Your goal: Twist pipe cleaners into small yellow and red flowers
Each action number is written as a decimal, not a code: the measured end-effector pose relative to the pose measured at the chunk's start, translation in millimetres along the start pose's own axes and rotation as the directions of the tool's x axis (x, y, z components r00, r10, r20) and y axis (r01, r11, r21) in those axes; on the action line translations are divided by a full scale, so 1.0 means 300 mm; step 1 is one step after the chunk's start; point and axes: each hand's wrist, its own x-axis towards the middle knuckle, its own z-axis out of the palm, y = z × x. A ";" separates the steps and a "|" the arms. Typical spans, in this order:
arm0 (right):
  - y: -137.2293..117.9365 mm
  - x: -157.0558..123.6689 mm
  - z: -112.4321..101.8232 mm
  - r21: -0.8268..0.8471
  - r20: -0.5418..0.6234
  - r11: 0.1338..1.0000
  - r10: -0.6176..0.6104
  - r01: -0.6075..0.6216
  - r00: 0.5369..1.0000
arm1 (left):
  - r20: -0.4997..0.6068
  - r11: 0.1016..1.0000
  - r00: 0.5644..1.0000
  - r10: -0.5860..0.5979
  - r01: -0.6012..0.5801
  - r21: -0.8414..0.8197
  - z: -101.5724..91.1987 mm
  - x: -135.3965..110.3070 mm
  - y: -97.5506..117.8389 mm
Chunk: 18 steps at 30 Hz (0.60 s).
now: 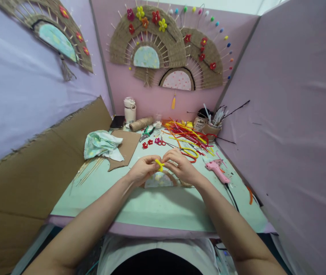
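Both hands meet over the middle of the green table (163,206). My left hand (142,170) and my right hand (180,165) pinch a small bent yellow pipe cleaner (159,164) between their fingertips. Just below the hands lies a half-round fan piece (159,180) with a pale patterned centre and a woven brown rim, partly hidden by my hands.
A pink glue gun (217,170) with a black cord lies right of my hands. Red and yellow pipe cleaners (187,136) pile up at the back, beside a cup of tools (211,128). Twine roll (140,123), pliers (147,132), cloth (102,144), cardboard (125,147) and skewers (90,172) sit left.
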 end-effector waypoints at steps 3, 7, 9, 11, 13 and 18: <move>-0.002 -0.006 0.000 0.004 0.022 1.000 0.003 -0.003 1.000 | 0.012 1.000 1.000 -0.013 0.013 0.009 0.000 0.001 -0.001; -0.019 -0.008 -0.004 -0.019 0.029 0.999 0.027 -0.026 0.999 | 0.012 1.000 1.000 0.000 0.000 0.031 -0.003 0.003 -0.006; -0.027 -0.008 -0.006 -0.027 0.041 0.999 0.041 -0.040 0.998 | 0.014 0.997 1.000 0.003 -0.004 0.073 -0.006 0.005 -0.009; -0.031 -0.006 -0.007 -0.012 0.058 0.998 0.066 -0.065 0.996 | 0.003 0.989 1.000 0.025 -0.025 0.148 -0.010 0.006 -0.007; -0.029 -0.003 -0.007 0.025 0.077 0.993 0.115 -0.117 0.990 | -0.013 0.953 0.996 0.083 -0.076 0.293 -0.014 0.006 0.000; 0.007 -0.002 0.004 0.270 0.234 0.876 0.344 -0.400 0.910 | 0.043 0.609 0.962 0.271 -0.206 0.766 -0.015 0.004 0.026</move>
